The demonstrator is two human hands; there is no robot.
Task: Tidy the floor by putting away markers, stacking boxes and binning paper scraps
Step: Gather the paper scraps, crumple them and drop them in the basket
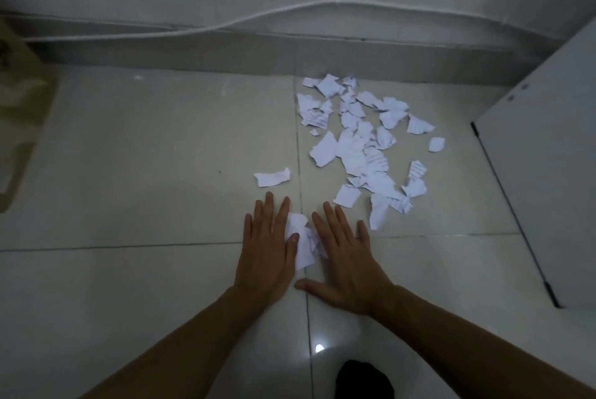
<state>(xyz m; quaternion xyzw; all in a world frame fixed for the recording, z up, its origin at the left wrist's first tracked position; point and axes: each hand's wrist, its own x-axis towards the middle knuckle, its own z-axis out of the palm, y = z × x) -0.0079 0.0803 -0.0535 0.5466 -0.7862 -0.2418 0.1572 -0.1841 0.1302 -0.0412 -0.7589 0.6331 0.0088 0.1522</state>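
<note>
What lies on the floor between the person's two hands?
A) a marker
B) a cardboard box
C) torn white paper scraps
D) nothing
C: torn white paper scraps lie between the left hand and right hand, both flat with straight fingers on the floor.

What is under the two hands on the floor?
White paper scraps poke out between the left hand and right hand, partly tucked beneath them. Whether more hides under the palms cannot be seen.

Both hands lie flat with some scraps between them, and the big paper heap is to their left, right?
Not left: the head view shows the paper heap ahead and to the right of the left hand and right hand, scraps between them.
</note>
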